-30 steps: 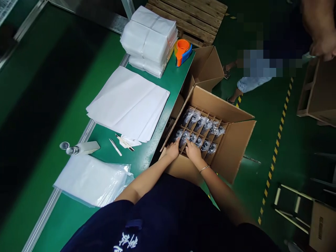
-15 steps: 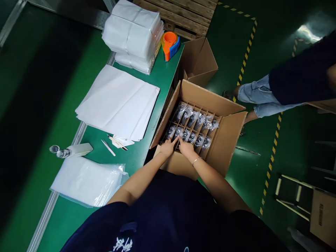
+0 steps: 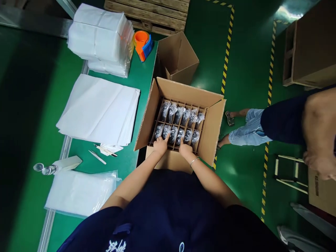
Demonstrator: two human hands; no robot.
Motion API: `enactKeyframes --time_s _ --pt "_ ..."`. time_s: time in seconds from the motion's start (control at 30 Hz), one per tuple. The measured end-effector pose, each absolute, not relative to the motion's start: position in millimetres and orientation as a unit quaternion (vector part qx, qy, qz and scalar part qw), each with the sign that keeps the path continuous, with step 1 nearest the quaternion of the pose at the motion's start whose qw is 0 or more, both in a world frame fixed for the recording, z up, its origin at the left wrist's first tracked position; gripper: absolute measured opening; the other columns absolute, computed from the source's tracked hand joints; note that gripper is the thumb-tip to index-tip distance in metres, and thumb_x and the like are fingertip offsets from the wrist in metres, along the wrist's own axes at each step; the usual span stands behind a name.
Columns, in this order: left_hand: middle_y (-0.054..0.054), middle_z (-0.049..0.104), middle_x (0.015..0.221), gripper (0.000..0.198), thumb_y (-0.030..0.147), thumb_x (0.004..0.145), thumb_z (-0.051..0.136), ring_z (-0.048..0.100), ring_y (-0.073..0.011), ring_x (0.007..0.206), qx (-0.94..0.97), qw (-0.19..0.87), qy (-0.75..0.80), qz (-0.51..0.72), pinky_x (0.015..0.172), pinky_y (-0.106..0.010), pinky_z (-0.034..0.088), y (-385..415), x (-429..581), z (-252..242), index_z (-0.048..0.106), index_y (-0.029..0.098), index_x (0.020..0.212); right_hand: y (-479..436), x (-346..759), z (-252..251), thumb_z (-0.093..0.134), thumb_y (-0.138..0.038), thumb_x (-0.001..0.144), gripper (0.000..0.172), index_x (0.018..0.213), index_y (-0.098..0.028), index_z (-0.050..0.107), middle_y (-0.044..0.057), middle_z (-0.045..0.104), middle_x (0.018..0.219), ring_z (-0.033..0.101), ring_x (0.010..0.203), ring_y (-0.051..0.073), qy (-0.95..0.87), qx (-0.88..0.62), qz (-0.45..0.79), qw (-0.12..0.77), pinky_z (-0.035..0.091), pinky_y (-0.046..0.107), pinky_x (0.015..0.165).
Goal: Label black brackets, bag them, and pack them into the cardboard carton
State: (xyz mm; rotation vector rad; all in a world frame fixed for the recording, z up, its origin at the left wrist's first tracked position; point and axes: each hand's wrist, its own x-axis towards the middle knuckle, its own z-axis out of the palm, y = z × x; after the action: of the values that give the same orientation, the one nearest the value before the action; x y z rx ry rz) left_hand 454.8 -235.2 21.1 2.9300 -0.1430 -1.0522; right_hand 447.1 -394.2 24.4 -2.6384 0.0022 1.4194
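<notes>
An open cardboard box (image 3: pixel 212 133) in front of me is split by cardboard dividers into two rows of compartments. Dark objects in clear plastic wrap (image 3: pixel 179 114) fill the compartments; their exact kind is hidden by the wrap. At the near row, my left hand (image 3: pixel 160 145) holds nothing, its index finger stretched onto a wrapped object near the left end. My right hand (image 3: pixel 186 149), with a bracelet at the wrist, points its index finger at another wrapped object farther right. The other fingers of both hands are partly curled.
Left of the box, a green table bears white sheets (image 3: pixel 99 108), bundled white bags (image 3: pixel 97 35), an orange-blue tape dispenser (image 3: pixel 142 43), tweezers (image 3: pixel 97 157) and a bottle (image 3: pixel 67 164). Behind stand another open box (image 3: pixel 181 56) and a pallet (image 3: pixel 157 14). A co-worker (image 3: pixel 283 119) stands at right.
My hands have spread apart, the right index finger shifting to the right along the near row. The view has shifted, and more of the co-worker's arm shows at right.
</notes>
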Motion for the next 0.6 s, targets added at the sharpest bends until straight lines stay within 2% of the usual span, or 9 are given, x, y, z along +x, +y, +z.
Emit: enactKeyframes --time_s 0.17,0.3,0.43,0.6 --pt "-0.02 0.059 0.119 0.07 0.006 0.091 0.032 0.061 -0.0301 0.105 0.939 -0.005 -0.08 -0.335 0.084 -0.043 0.053 -228 453 35 0.02 0.028 0.156 -406 441 21 0.056 -0.038 0.097 0.037 0.127 -0.016 0.056 0.01 0.063 0.121 0.065 0.104 0.023 0.023 -0.879 0.464 0.112 0.055 0.045 0.089" --pt "-0.017 0.059 0.125 0.069 0.006 0.091 0.033 0.06 -0.0271 0.108 0.939 0.003 -0.131 -0.317 0.087 -0.039 0.053 -213 446 52 0.018 0.023 0.156 -410 434 18 0.057 -0.037 0.097 0.035 0.126 -0.016 0.057 0.009 0.063 0.12 0.065 0.103 0.023 0.074 -0.87 0.471 0.124 0.055 0.044 0.087" --pt "-0.014 0.063 0.121 0.07 0.005 0.088 0.037 0.063 -0.0254 0.102 0.938 0.003 -0.168 -0.303 0.083 -0.035 0.054 -203 441 67 0.023 0.018 0.155 -409 438 14 0.06 -0.034 0.095 0.032 0.122 -0.015 0.059 0.009 0.063 0.119 0.065 0.1 0.022 0.108 -0.851 0.492 0.149 0.057 0.042 0.084" --pt "-0.013 0.068 0.111 0.065 0.006 0.087 0.038 0.065 -0.0251 0.097 0.931 0.009 -0.226 -0.287 0.08 -0.034 0.054 -197 448 91 0.032 0.014 0.151 -420 438 25 0.058 -0.037 0.097 0.035 0.126 -0.017 0.057 0.01 0.061 0.126 0.063 0.108 0.024 0.131 -0.865 0.447 0.189 0.053 0.046 0.092"
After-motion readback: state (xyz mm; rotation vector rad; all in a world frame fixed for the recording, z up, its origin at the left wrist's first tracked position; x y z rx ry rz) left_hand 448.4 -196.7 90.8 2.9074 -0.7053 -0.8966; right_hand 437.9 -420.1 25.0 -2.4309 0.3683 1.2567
